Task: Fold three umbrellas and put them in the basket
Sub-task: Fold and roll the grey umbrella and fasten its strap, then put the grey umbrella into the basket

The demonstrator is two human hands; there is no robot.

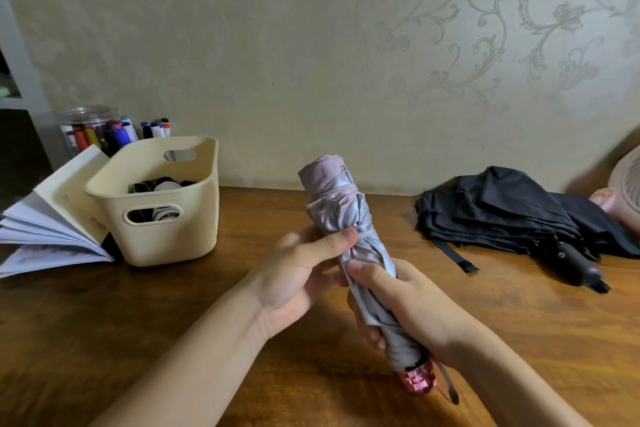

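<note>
Gripping the pale pink umbrella (341,211), the fingers (332,243) of both hands are clenched around its rolled canopy. The left hand (298,274) pinches the fabric at mid-length, its thumb pressed across the folds just below the closure band. The right hand (405,305) is wrapped around the lower part of the canopy, its thumb lying along the cloth close under the left thumb. The umbrella is held above the desk (173,322), tilted with its tip up and away and its faceted pink handle (417,380) nearest the camera; a wrist strap (450,388) hangs beside the handle.

To the left, well apart from the hands, a cream plastic basket (173,239) stands on the desk with a black-and-white umbrella (162,185) inside it. An open book (52,218) with fanned pages leans against the basket's left side, and a clear jar of markers (93,128) stands behind them. To the right, a black umbrella (502,215) lies loosely collapsed on the desk, unrolled, its handle (575,263) pointing toward the front. A pink fan (623,184) shows at the right edge, near the patterned wall.
</note>
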